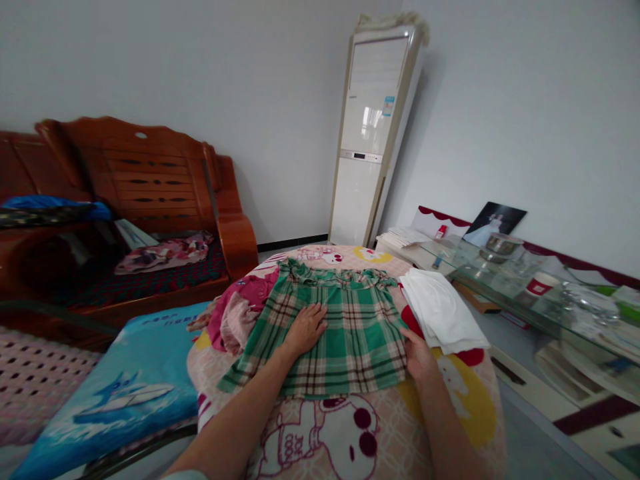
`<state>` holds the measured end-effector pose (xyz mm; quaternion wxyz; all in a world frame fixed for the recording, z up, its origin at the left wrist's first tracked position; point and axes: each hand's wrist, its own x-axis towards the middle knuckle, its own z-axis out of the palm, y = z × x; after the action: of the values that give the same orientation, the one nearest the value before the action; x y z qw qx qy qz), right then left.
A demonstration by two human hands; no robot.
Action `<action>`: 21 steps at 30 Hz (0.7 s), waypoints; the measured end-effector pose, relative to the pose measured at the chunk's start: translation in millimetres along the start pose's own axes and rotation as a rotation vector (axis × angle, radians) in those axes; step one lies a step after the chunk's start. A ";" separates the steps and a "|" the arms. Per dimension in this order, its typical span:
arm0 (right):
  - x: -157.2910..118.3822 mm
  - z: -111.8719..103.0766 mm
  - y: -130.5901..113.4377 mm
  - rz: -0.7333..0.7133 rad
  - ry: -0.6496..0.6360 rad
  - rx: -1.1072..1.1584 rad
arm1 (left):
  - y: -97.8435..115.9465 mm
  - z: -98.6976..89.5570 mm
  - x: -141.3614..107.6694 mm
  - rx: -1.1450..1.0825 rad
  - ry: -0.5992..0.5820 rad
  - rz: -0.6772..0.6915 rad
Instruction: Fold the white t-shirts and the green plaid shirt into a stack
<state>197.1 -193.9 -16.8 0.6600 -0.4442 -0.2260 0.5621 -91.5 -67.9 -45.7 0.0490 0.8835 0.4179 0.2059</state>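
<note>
A green plaid garment (345, 333) with a ruffled top edge lies spread on a round table with a patterned pink cloth (395, 440). My left hand (306, 328) rests flat on the garment left of its middle, fingers spread. At the garment's right edge is my right hand (419, 353), its thumb and fingers close together on the hem; the fabric between them is pinched. Pink clothes (237, 317) lie beside the garment on the left, partly under it. A folded white cloth (443, 310) lies to the right.
A glass-topped cabinet (565, 313) with a paper cup (539, 285), a metal bowl and a photo stands at the right. A wooden bench (150, 173) with clothes is at the left, a blue cushion (135, 380) nearer. A tall air conditioner (367, 133) stands behind.
</note>
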 end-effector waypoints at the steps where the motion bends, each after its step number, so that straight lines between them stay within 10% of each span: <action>1: 0.2 -0.6 0.9 0.021 -0.001 0.033 | -0.2 0.4 0.1 -0.001 0.001 0.000; 13: -4.9 -12.6 -5.1 -0.369 0.310 -0.433 | 5.5 -6.6 -0.3 -0.005 -0.026 -0.020; 21: -15.6 15.5 0.6 -0.430 0.116 -0.835 | 1.9 -2.7 -0.6 -0.008 -0.017 -0.016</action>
<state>180.3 -203.5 -6.4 0.5380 -0.6454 -0.4823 0.2477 -91.6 -69.8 -43.0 0.0576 0.8816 0.4238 0.1994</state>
